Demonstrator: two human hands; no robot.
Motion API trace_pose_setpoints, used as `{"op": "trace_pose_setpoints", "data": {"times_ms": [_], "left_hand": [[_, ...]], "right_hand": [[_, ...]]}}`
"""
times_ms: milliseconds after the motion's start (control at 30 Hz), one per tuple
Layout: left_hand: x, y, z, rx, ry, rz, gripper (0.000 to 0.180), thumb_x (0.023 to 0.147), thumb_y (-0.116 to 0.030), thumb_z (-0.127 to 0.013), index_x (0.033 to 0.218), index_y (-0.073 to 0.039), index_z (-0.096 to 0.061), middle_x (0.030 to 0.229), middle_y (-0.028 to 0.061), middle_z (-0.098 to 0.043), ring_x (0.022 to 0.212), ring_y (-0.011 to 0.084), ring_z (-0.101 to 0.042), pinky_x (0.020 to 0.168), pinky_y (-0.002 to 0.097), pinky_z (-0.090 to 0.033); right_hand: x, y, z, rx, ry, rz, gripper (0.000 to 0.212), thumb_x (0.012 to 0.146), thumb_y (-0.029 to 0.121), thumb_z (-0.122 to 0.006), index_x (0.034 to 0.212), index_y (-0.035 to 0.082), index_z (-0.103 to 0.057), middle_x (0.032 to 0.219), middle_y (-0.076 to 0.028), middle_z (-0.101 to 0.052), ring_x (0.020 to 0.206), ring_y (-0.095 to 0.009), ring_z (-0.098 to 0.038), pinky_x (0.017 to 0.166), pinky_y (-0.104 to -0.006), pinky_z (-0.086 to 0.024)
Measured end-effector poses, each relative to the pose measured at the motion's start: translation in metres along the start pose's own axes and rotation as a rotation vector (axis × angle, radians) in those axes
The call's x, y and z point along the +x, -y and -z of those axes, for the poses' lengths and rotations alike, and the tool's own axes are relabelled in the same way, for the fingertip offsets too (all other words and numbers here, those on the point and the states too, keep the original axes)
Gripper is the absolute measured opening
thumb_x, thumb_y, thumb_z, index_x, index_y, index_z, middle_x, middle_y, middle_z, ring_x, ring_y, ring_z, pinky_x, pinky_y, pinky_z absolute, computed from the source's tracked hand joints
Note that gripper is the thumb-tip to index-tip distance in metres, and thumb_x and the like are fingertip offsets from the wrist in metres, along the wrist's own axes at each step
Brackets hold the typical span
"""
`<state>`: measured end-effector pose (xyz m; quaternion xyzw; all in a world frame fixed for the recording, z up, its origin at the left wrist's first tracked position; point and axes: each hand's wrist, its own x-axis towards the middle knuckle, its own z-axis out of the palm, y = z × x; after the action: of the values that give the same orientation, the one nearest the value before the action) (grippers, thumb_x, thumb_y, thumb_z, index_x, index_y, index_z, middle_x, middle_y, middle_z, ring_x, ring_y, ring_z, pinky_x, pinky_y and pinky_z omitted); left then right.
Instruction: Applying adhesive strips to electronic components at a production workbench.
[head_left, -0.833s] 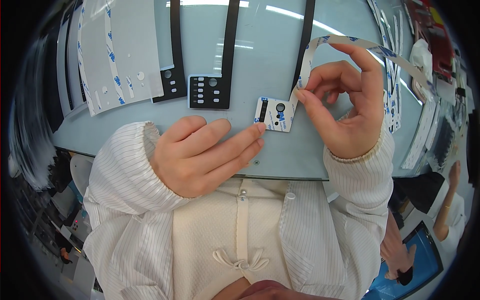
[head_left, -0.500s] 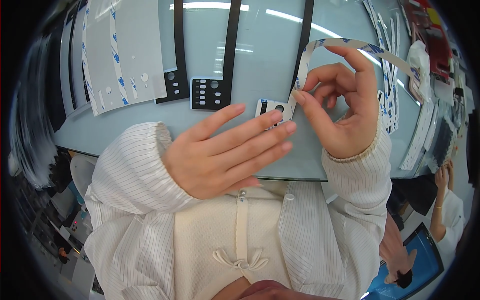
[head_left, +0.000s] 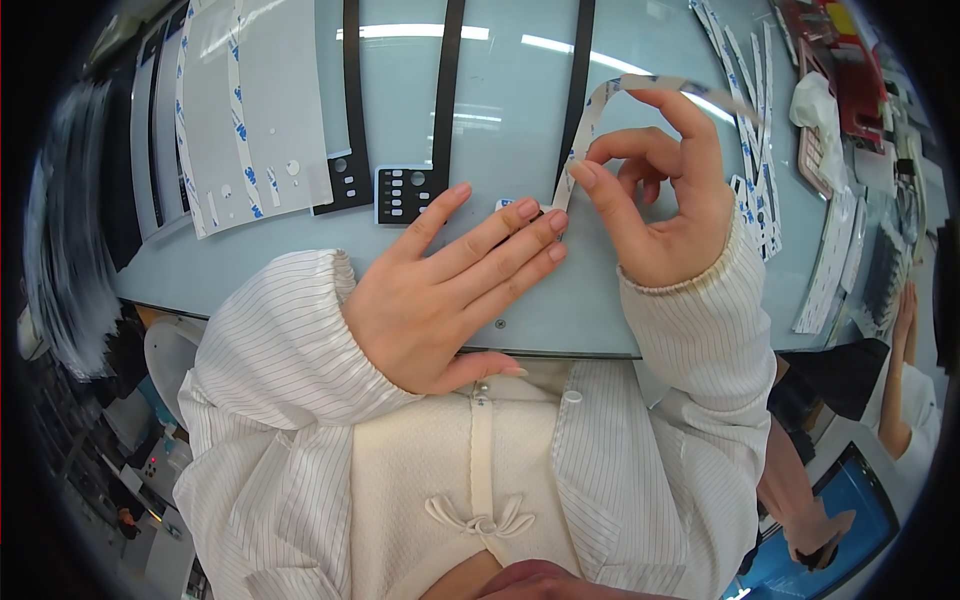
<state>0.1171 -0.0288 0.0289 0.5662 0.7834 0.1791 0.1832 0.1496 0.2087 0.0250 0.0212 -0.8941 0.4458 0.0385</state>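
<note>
Liner strip peel, small panel pinned on worktop (head_left: 300, 270).
I see left hand (head_left: 450, 290) flat, grip released, fingertips covering the small panel (head_left: 507, 205); right hand (head_left: 655, 190) pinches the pale liner strip (head_left: 590, 120) above it. Black keypad label (head_left: 405, 192) lies just left.

On the worktop (head_left: 300, 270) I see my left hand (head_left: 440, 290) lying flat, its fingers (head_left: 520, 235) over a small panel (head_left: 505, 205). Just right of it, my right hand (head_left: 665, 200) pinches a liner strip (head_left: 590, 125) rising from that panel. A keypad overlay (head_left: 405, 192) lies behind the left hand, backing sheets (head_left: 250, 110) far left, peeled strips (head_left: 755, 120) right.
</note>
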Motion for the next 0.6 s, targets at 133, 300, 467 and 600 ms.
{"op": "trace_pose_setpoints", "data": {"times_ms": [133, 300, 467, 600], "left_hand": [[0.002, 0.002, -0.004, 0.034, -0.058, -0.025, 0.084, 0.084, -0.061, -0.057, 0.145, -0.004, -0.046, 0.152, 0.0109, -0.044, 0.143, 0.026, -0.039, 0.118, 0.0507, -0.021], [-0.012, -0.001, -0.006, 0.038, -0.028, -0.066, 0.081, 0.087, -0.062, -0.054, 0.145, -0.005, -0.047, 0.151, 0.0101, -0.046, 0.143, 0.0266, -0.039, 0.119, 0.0495, -0.018], [-0.019, -0.003, -0.01, 0.045, 0.008, -0.075, 0.076, 0.092, -0.062, -0.048, 0.145, -0.008, -0.047, 0.151, 0.0071, -0.047, 0.143, 0.0271, -0.039, 0.12, 0.0473, -0.017], [-0.016, -0.002, -0.009, 0.063, 0.036, -0.082, 0.076, 0.092, -0.063, -0.047, 0.146, -0.009, -0.047, 0.151, 0.0065, -0.046, 0.143, 0.027, -0.038, 0.12, 0.0469, -0.016]], "right_hand": [[0.006, -0.005, 0.0, -0.173, -0.158, 0.113, 0.058, 0.082, 0.011, -0.081, 0.13, 0.003, -0.05, 0.098, -0.005, -0.068, 0.064, -0.004, -0.053, 0.058, -0.0204, -0.04], [0.015, -0.008, 0.004, 0.1, -0.105, -0.067, 0.038, 0.082, 0.01, -0.081, 0.115, 0.004, -0.063, 0.095, -0.002, -0.067, 0.063, -0.004, -0.051, 0.059, -0.0193, -0.041], [0.016, -0.015, 0.006, 0.095, -0.052, -0.088, 0.023, 0.081, 0.011, -0.081, 0.099, 0.005, -0.068, 0.084, 0.003, -0.065, 0.063, -0.002, -0.049, 0.059, -0.0174, -0.039], [0.015, -0.018, 0.005, 0.073, -0.079, -0.116, 0.022, 0.08, 0.012, -0.082, 0.097, 0.006, -0.069, 0.08, 0.004, -0.064, 0.063, -0.002, -0.047, 0.057, -0.0176, -0.036]]}}
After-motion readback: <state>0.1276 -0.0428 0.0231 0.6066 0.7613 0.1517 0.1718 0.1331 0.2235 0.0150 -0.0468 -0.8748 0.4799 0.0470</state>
